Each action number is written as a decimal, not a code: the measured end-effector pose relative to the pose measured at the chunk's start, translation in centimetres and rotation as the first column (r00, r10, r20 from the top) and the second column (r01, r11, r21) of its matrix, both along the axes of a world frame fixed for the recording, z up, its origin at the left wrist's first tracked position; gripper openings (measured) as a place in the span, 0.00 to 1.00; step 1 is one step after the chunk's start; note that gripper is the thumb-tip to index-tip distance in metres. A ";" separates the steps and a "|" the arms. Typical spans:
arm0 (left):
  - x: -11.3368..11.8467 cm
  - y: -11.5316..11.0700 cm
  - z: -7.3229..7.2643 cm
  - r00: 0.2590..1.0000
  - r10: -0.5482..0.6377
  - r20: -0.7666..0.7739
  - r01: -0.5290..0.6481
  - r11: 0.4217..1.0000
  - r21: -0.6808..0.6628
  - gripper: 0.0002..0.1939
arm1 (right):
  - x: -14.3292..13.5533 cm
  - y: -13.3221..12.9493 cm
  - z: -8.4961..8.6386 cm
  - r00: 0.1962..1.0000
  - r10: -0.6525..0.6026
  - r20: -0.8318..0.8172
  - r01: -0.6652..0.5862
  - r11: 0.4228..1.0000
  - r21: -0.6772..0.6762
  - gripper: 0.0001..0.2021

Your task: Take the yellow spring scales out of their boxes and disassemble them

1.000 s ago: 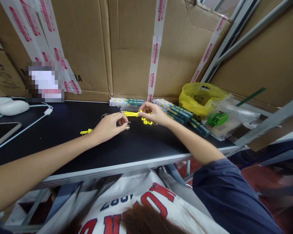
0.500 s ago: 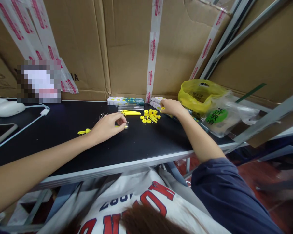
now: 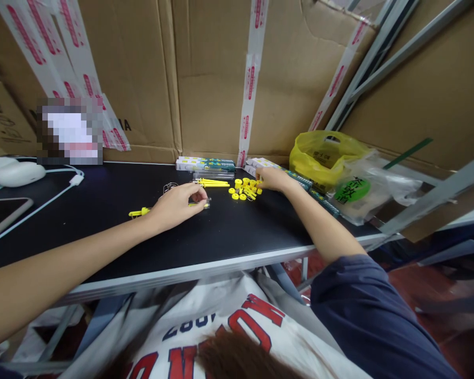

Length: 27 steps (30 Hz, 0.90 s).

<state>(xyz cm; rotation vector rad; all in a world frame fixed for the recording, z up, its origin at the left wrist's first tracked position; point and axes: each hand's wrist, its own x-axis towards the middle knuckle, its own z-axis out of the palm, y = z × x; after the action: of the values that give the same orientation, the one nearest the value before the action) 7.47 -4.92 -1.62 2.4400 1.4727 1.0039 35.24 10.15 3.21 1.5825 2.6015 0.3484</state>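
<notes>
Toward the back edge of the tabletop (image 3: 240, 231): yellow caps (image 3: 243, 197), loosely heaped; right hand (image 3: 274, 180) bent over their right side, fingertips touching, grip hidden.
Caps: bright, squat, round, plastic-looking.
Left hand (image 3: 184, 202): fingers curled at a clear tube (image 3: 207, 203); whether pinching it, I cannot tell.
Yellow rods (image 3: 216, 184): slim, straight, left of the caps.

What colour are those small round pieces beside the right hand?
The small round pieces are yellow; the head view, the only one, shows them.
</notes>
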 end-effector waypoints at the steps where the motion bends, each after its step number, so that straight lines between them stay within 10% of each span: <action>1: 0.0 0.0 0.0 1.000 0.004 -0.001 -0.004 1.000 -0.003 0.08 | 0.0 0.1 0.0 1.000 0.007 -0.003 -0.007 1.000 -0.008 0.14; 13: 0.1 0.0 0.0 1.000 -0.003 0.019 0.003 1.000 -0.012 0.09 | -0.3 -2.5 1.9 0.993 -0.049 -0.109 0.066 0.985 0.160 0.18; 20: 0.1 0.1 0.0 0.998 -0.052 0.018 0.052 0.999 0.007 0.09 | -4.4 -6.4 0.2 0.786 0.482 -0.386 -0.467 0.873 0.139 0.11; 27: 0.2 0.0 0.1 0.997 -0.083 0.006 0.083 0.997 -0.002 0.11 | -6.5 -8.9 -2.5 0.595 0.651 -0.471 -0.686 0.717 0.124 0.10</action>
<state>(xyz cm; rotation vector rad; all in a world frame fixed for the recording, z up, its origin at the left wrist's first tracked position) 7.64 -4.91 -1.53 2.4717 1.3580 0.9916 28.77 1.27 0.72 0.6155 3.4904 -0.1546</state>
